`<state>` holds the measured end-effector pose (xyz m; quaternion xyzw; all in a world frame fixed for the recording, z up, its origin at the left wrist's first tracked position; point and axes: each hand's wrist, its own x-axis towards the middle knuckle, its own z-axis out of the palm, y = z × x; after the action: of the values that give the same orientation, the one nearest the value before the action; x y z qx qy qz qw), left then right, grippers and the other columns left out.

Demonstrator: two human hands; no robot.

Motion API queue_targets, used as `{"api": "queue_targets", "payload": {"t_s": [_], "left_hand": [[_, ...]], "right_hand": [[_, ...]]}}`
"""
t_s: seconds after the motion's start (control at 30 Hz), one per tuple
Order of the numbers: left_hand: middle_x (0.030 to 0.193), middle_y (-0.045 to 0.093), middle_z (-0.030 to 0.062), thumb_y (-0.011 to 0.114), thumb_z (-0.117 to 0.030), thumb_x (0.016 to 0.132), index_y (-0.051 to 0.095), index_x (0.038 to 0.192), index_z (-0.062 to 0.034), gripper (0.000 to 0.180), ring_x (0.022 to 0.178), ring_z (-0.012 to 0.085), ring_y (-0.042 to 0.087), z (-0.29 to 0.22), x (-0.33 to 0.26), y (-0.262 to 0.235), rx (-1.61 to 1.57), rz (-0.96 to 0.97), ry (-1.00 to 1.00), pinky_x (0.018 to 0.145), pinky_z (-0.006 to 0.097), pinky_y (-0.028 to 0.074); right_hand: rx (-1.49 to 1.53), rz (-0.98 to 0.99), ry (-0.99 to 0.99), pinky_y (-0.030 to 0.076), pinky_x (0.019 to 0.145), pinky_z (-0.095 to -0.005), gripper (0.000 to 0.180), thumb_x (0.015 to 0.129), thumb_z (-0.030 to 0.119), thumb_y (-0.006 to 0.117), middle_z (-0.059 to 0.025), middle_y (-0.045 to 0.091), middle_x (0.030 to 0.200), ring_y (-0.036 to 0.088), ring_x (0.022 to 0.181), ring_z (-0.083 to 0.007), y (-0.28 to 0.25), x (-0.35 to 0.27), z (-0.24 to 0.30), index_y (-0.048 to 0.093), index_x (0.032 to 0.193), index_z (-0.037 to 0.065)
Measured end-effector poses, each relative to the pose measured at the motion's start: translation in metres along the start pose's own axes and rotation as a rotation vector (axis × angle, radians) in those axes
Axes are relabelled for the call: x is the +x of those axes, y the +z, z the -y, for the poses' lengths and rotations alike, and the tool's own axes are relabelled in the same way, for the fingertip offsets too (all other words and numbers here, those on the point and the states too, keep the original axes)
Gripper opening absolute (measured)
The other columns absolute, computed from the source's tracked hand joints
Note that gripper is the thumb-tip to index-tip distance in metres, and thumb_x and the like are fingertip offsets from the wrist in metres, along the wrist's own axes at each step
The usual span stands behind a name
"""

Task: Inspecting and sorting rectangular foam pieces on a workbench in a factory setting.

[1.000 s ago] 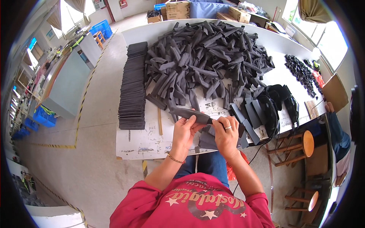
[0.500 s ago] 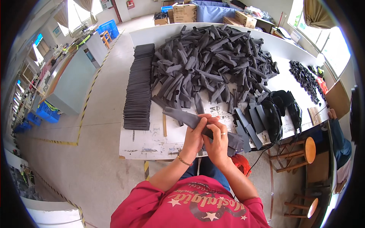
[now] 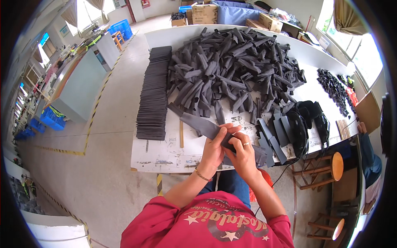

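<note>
Scuffed white table (image 3: pixel 142 153): biggest thing here by far, everything else sits on or over it
Messy heap of dark grey fabric tubes (image 3: pixel 235 68): piled across the far half
Long neat stack of flat dark pieces (image 3: pixel 154 93): runs down just left of the heap
Floppy dark grey fabric sleeve (image 3: pixel 202 126): held above the table's near part, loose end pointing up and left
Left hand (image 3: pixel 214 149): thumb on top, fingers tucked behind, pinching the sleeve pretty firmly
Right hand (image 3: pixel 243 155): just beside it, fingers curled, thumb and index at the sleeve's near end; can't tell how tight
Thin yellowish stick (image 3: pixel 181 134): lying near the stack
Pale ring (image 3: pixel 247 144): on a right-hand finger
</note>
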<state>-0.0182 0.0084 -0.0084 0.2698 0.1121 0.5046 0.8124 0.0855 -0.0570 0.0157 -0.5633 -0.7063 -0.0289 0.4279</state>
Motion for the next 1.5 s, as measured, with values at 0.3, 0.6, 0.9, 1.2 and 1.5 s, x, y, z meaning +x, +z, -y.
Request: {"api": "queue_targets", "payload": {"t_s": [0.3, 0.6, 0.9, 1.2, 1.5], "left_hand": [[0.11, 0.067, 0.017, 0.055, -0.024, 0.098, 0.058, 0.115, -0.0002, 0.029, 0.113, 0.03, 0.059, -0.014, 0.005, -0.005, -0.009, -0.066, 0.045, 0.098, 0.043, 0.047], [0.109, 0.066, 0.0154, 0.054, -0.024, 0.098, 0.057, 0.115, 0.0003, 0.03, 0.113, 0.0297, 0.06, 0.001, 0.0, 0.0, -0.108, -0.056, 0.008, 0.097, 0.042, 0.047], [0.109, 0.066, 0.015, 0.055, -0.026, 0.097, 0.058, 0.116, 0.0002, 0.033, 0.109, 0.0272, 0.061, 0.009, -0.006, 0.0, -0.112, -0.047, -0.049, 0.097, 0.039, 0.047], [0.104, 0.067, 0.0135, 0.054, -0.025, 0.098, 0.053, 0.121, 0.001, 0.035, 0.105, 0.0283, 0.062, -0.021, 0.005, 0.005, -0.082, -0.171, 0.137, 0.099, 0.042, 0.047], [0.1, 0.066, 0.0116, 0.052, -0.025, 0.099, 0.053, 0.118, 0.0015, 0.032, 0.1, 0.026, 0.063, -0.004, -0.001, 0.007, -0.15, -0.185, 0.201, 0.097, 0.04, 0.048]], "right_hand": [[-0.052, 0.103, 0.042, 0.05, 0.075, -0.0411, 0.035, 0.073, 0.006, 0.076, -0.0167, 0.055, 0.103, 0.059, 0.09, -0.0359, -0.022, -0.009, -0.001, 0.055, 0.1, 0.003], [0.039, 0.026, -0.019, 0.052, 0.07, -0.0396, 0.019, 0.075, 0.002, 0.073, -0.0132, 0.06, 0.1, 0.062, 0.084, -0.0332, -0.013, -0.008, -0.009, 0.062, 0.091, 0.003], [0.062, 0.104, -0.001, 0.051, 0.069, -0.0419, 0.025, 0.074, 0.001, 0.073, -0.0153, 0.059, 0.101, 0.061, 0.082, -0.0354, -0.01, 0.001, 0.0, 0.06, 0.095, 0.003], [0.108, 0.1, -0.038, 0.051, 0.065, -0.0376, 0.019, 0.076, 0.0, 0.072, -0.0146, 0.061, 0.099, 0.062, 0.077, -0.0323, -0.017, 0.0, -0.008, 0.06, 0.09, 0.001], [0.185, 0.097, -0.01, 0.051, 0.061, -0.036, 0.016, 0.075, -0.001, 0.073, -0.0145, 0.063, 0.099, 0.063, 0.071, -0.0302, -0.011, 0.0, -0.012, 0.061, 0.086, 0.001]]}}
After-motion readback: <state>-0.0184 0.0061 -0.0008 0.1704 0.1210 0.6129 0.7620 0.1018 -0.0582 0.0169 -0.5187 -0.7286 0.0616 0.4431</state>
